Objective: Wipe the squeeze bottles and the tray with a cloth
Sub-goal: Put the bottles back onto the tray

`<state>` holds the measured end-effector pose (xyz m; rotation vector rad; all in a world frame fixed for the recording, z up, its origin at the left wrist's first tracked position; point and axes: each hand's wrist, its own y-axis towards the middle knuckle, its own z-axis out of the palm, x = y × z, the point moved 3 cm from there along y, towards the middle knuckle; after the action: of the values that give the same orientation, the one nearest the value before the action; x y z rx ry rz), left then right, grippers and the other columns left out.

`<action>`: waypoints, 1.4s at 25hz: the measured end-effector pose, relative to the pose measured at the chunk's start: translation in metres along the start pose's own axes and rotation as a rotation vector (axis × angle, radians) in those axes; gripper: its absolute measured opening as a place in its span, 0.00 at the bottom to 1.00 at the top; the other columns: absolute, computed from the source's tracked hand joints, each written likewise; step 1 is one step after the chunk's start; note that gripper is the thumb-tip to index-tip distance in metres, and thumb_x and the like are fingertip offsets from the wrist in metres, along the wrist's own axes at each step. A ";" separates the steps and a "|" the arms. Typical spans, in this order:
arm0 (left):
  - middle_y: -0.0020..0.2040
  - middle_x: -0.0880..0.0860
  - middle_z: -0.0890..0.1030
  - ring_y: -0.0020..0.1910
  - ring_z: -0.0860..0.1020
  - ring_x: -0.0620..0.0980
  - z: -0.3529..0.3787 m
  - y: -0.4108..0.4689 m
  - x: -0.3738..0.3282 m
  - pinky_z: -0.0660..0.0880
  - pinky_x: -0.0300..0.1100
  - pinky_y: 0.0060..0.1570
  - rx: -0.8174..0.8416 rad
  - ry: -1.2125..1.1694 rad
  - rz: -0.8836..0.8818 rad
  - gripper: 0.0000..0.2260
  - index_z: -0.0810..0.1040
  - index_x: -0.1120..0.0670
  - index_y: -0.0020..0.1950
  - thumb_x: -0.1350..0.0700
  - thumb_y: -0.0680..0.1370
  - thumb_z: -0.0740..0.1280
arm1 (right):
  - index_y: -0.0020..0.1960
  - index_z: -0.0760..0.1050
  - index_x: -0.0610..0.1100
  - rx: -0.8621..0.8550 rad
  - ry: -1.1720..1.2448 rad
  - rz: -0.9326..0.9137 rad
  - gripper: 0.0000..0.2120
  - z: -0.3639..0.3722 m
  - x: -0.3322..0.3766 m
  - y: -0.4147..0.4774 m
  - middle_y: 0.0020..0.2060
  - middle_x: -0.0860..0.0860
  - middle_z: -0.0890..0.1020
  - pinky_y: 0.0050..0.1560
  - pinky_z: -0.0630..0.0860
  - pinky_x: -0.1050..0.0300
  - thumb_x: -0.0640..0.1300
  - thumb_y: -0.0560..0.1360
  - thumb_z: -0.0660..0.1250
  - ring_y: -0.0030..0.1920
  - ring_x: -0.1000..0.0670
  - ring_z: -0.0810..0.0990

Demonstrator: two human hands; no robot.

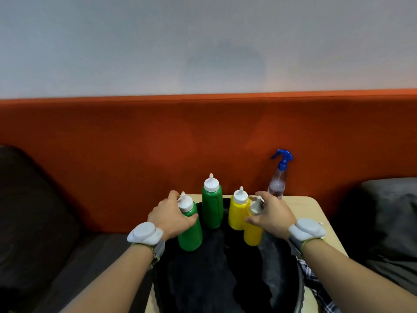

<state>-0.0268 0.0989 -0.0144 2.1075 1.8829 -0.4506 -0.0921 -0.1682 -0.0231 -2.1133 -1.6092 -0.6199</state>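
Observation:
Several squeeze bottles with white caps stand on a round black tray [282, 263]. My left hand [172, 216] grips the near green bottle [190, 231] around its shoulder. My right hand [269, 215] grips the near yellow bottle [252, 233] just below its cap. A taller green bottle [212, 206] and a second yellow bottle [237, 211] stand untouched behind, between my hands. A dark cloth [214, 267] lies over much of the tray. A checked cloth [316, 283] lies at the tray's right edge, partly under my right forearm.
A clear spray bottle [278, 179] with a blue trigger stands at the back right of the small beige table [316, 213]. An orange padded backrest [135, 143] runs behind. Dark cushions [383, 218] flank the table.

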 end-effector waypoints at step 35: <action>0.53 0.54 0.77 0.46 0.74 0.52 0.205 -0.019 -0.272 0.70 0.37 0.44 0.300 -0.349 0.241 0.24 0.71 0.51 0.59 0.54 0.66 0.77 | 0.77 0.54 0.54 0.514 -0.324 -0.151 0.32 0.012 -0.214 -0.080 0.79 0.53 0.48 0.74 0.38 0.42 0.66 0.77 0.44 0.78 0.48 0.42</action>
<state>-0.0825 -0.2288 -0.0903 2.2207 1.4180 -1.0195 -0.2180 -0.3096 -0.1521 -1.7765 -1.8637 0.1067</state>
